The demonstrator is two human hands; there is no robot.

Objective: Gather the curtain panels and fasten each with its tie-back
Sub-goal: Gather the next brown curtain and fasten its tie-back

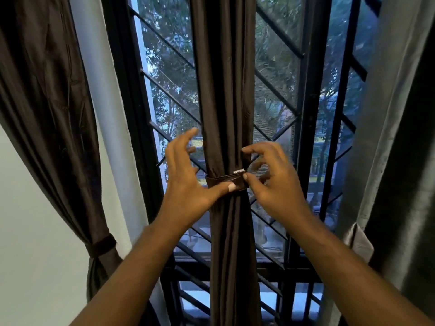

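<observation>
A dark brown curtain panel (227,90) hangs gathered in the middle of the window. A matching brown tie-back band (221,181) wraps it at hand height, with a small white tag at its right end. My left hand (186,175) is beside the panel's left edge, fingers spread, its thumb pressing on the band. My right hand (270,175) is at the panel's right edge, its thumb touching the band's end and its forefinger on the curtain fold above. At the left, another brown panel (47,102) hangs gathered with its own tie-back (101,247) around it.
Behind the curtain is a black window frame with a diagonal metal grille (277,95), trees beyond. A grey curtain (388,137) hangs at the right with a pale band (359,241) on it. A white wall (35,255) is at the lower left.
</observation>
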